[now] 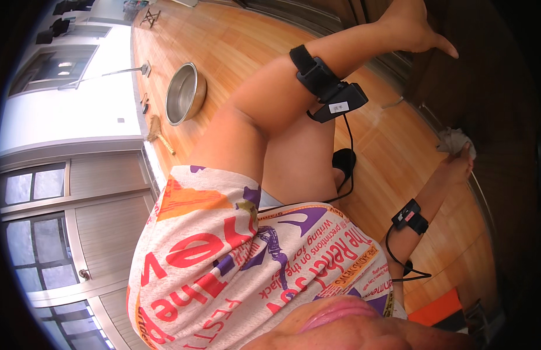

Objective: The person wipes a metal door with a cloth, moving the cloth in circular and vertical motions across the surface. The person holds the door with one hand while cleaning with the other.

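Observation:
My left hand [408, 29] is at the top right against a dark brown surface [492, 87]. Its thumb stretches outward; the other fingers are mostly out of sight, and nothing shows in the hand. Lower down on the right, my right hand [459, 165] presses a crumpled grey cloth [454, 140] to the lower part of that same dark surface. Both forearms carry strapped black devices, the left one a larger box [340, 102] and the right one a smaller box [407, 216], each with a black cable.
A metal basin [186, 93] stands on the wood-patterned floor [241, 52]. Beside it lie a small straw brush [155, 129] and a long-handled tool [144, 69] by the white wall. A black slipper [344, 162] is on my foot. An orange object [439, 306] sits at lower right.

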### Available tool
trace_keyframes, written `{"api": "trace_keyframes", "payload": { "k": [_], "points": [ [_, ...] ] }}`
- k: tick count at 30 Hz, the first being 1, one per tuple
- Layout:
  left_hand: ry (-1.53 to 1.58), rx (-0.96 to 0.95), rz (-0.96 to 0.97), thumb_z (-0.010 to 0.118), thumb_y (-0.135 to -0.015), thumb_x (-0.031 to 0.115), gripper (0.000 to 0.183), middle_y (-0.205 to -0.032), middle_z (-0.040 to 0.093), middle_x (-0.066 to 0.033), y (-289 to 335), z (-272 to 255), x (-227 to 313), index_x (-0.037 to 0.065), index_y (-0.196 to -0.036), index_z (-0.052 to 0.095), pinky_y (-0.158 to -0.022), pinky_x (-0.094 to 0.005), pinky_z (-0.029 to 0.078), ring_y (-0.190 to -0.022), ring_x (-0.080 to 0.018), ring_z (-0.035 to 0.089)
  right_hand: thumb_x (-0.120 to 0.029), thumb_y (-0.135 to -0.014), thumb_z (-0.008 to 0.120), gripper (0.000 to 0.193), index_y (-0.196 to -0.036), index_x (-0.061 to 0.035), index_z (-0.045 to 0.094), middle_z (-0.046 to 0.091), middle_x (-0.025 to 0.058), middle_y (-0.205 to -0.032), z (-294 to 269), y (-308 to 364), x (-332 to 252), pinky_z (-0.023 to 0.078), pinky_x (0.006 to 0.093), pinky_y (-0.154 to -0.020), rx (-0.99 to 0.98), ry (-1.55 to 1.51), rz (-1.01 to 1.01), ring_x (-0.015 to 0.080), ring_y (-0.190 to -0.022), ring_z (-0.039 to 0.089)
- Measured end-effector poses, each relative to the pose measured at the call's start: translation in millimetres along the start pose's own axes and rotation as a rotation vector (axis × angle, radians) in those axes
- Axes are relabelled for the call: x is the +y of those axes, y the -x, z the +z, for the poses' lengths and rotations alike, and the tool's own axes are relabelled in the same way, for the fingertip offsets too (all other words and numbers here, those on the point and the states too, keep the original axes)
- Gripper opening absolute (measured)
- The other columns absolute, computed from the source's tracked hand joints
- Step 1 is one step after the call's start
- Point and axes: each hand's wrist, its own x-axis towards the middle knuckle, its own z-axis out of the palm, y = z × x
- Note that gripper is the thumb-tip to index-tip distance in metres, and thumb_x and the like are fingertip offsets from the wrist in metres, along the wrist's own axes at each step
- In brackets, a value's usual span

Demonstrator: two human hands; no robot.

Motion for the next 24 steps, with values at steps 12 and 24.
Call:
{"api": "trace_keyframes", "payload": {
  "k": [12,24],
  "points": [
    [-0.102,0.027,0.184,0.095,-0.077,0.031,0.052,-0.067,0.067,-0.0093,0,-6,-3,-0.013,-0.076,0.066,-0.052,-0.0344,0.048,-0.061,-0.0128,0.059,0.004,-0.08,0.085,0.02,-0.087,-0.003,0.068,0.073,0.0134,-0.091,58,34,-103,0.063,0.0326,-0.067,-0.231,-0.106,-0.488,0.0224,-0.078,0.072],
    [-0.108,0.058,0.069,0.089,-0.086,0.024,0.05,-0.111,0.072,-0.0145,7,20,25,-0.007,-0.118,0.066,-0.085,-0.0364,0.055,-0.102,-0.0231,0.067,-0.004,-0.083,0.085,0.019,-0.08,-0.0027,0.066,0.063,0.003,-0.071,13,18,8,0.042,0.0272,-0.05,0.009,0.049,-0.049,0.0101,-0.061,0.054]
  ]
}}
